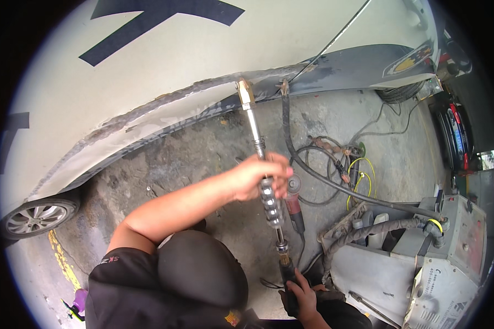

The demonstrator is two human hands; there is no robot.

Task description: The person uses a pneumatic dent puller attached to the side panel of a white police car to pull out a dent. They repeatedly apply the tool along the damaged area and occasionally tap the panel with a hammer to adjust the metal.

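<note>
My left hand (260,176) is wrapped round the upper part of a long metal slide hammer (271,205), just above its ribbed sliding weight. My right hand (302,299) grips the black handle at the near end. The puller's brass-coloured tip (245,94) points away from me and meets the scraped lower edge of a white car's side panel (186,93); whether it is fixed there I cannot tell. To its right, a thick black cable (288,123) ends in a clamp at the same edge. A thin metal rod (340,34) slants across the panel.
A grey wheeled welding machine (422,268) stands at the right, with cables running from it. A red and black angle grinder (294,208) lies on the concrete floor beside tangled hoses (329,164). One car wheel (41,216) is at the left. Another car (455,134) shows at the far right.
</note>
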